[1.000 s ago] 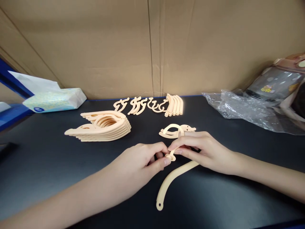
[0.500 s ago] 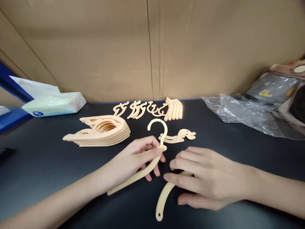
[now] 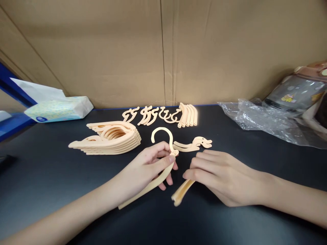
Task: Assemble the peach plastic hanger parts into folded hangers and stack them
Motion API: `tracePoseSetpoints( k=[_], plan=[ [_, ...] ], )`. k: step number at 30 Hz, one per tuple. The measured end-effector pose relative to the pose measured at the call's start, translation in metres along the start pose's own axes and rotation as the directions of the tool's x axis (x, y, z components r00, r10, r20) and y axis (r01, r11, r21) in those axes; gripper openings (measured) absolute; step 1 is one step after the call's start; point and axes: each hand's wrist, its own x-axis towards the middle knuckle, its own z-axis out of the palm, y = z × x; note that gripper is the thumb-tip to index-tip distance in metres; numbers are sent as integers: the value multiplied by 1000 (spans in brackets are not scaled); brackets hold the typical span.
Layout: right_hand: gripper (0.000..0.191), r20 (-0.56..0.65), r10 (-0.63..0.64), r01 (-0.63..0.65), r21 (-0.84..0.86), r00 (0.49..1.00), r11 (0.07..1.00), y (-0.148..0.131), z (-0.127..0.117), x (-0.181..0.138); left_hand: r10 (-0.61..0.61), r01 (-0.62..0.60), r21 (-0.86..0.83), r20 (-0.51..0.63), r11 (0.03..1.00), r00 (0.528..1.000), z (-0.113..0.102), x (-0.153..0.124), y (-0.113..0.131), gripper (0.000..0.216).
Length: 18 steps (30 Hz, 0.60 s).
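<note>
My left hand (image 3: pixel 150 166) is closed on a cream plastic hanger arm with its hook (image 3: pixel 161 133) standing up above my fingers; the arm (image 3: pixel 143 190) slants down to the left onto the black table. Just to the right, my right hand (image 3: pixel 217 173) has its fingers curled over a second cream hanger arm (image 3: pixel 182 192), tilted on edge on the table. A small loose hanger piece (image 3: pixel 194 144) lies just beyond both hands.
A stack of finished cream hangers (image 3: pixel 109 139) lies at the left. Rows of hooks (image 3: pixel 150 115) and arms (image 3: pixel 188 115) sit by the cardboard wall. A tissue pack (image 3: pixel 58 107) is far left; crumpled clear plastic (image 3: pixel 265 119) and a jug (image 3: pixel 298 90) far right.
My left hand lifted the arm with the hook away from my right hand. My right hand dropped onto the other arm and turned it on edge, drawing it in.
</note>
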Motion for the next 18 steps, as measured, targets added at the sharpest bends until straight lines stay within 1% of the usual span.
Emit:
tracePoseSetpoints(
  k=[3,5,11,18],
  plan=[
    [29,-62,53,-50,39,997,998,2,1,-3,-14,14,-18,-24,1000,1000,2,0,1,20],
    [28,-82,87,-82,65,993,994,3,1,-5,-17,17,-17,-46,1000,999,3,0,2,23],
    [30,-71,130,-134,-51,989,990,8,4,-6,-19,17,-25,-67,1000,998,2,0,2,25],
    [22,-119,174,-188,-121,978,975,9,11,-7,-45,51,73,-79,996,996,1,-2,4,32]
  ],
)
